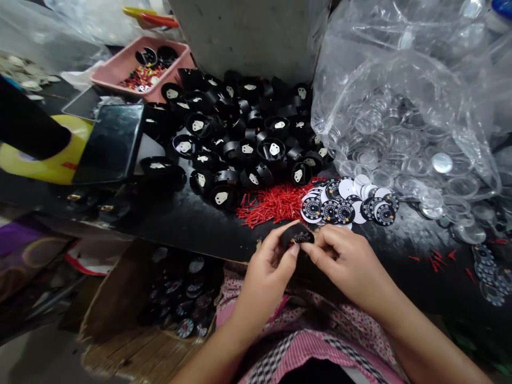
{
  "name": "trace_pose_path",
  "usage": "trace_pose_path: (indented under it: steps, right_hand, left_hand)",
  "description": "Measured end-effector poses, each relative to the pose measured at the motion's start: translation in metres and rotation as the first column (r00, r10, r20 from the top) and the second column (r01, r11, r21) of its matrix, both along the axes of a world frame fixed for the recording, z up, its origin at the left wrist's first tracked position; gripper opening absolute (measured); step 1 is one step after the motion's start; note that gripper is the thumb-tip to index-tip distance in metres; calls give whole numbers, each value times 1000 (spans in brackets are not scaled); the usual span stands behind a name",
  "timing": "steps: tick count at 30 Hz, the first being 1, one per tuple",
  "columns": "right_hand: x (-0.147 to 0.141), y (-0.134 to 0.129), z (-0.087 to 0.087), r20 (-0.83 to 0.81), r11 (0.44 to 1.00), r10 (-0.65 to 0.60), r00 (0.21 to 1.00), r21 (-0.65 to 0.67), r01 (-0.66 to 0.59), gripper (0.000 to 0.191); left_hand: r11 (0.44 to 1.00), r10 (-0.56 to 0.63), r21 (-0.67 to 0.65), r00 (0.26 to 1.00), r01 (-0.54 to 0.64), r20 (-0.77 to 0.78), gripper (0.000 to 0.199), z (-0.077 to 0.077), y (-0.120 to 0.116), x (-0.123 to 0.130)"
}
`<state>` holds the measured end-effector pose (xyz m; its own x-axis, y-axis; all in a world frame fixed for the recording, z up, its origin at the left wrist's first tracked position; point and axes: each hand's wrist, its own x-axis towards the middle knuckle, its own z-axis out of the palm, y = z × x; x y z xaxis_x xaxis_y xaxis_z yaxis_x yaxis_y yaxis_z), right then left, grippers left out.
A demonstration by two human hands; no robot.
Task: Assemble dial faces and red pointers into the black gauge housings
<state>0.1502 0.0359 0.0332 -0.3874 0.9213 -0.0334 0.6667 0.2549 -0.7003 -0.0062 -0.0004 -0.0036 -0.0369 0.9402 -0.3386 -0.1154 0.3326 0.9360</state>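
Observation:
My left hand is closed around a small black gauge case at the table's front edge. A printed dial shows inside the case, tilted toward me. At the case's right side, the fingers of my right hand are pinched together against the dial's edge; whatever lies between them is too small to make out. Just beyond my hands is a heap of red pointers. Black-and-white dial discs overlap to its right. Many more black cases, with pale metal parts inside, are piled farther back.
A plastic bag of clear round covers spills over on the right. At left lie a phone, a yellow tape roll and a pink tray. Below the table edge, a cardboard box holds gauges. A grey block stands behind.

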Motion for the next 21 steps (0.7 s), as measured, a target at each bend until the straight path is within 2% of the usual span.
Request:
trace_pose_path:
  steps: [2,4,6,9,12,14,16,18,20,21]
  right_hand:
    - [2,2,-1,-11,996,37,999,87,-36,12]
    - [2,4,-3,39,973,93,995,209,-99,12]
    - [1,6,-6,140,942,130,982,291,-166,15]
    - [-4,8,-9,231,923,134,964,325,-206,17]
    - [-8,9,-7,209,941,96,973,300,-158,16]
    - [-8,9,-4,179,971,34,983,227,-75,14]
    - [-4,11,0,145,994,-2,989,109,-14,10]
    - [7,17,3,72,999,40,997,-14,-39,9]
    - [26,31,4,-9,999,22,1000,-45,-22,10]
    - [36,42,2,-19,999,-51,999,-20,50,11]
  left_hand:
    - [997,-19,-67,988,29,152,36,1,3,-3]
    - [994,-30,-99,979,51,201,43,1,5,-5]
    - [993,-55,-92,990,68,134,46,2,4,-6]
    - [994,-52,-100,999,50,-14,41,-1,0,-3]
    - [977,40,-211,998,-29,50,36,-6,-2,3]
    - [965,71,-257,993,-46,89,36,-9,-2,7]
    - [975,38,-222,999,-30,31,37,-9,1,8]
    - [987,-18,-161,998,7,-63,38,-9,3,8]
    - [992,-64,-118,991,50,-119,39,-9,5,7]
    - [992,-72,-114,989,57,-129,40,-9,6,6]
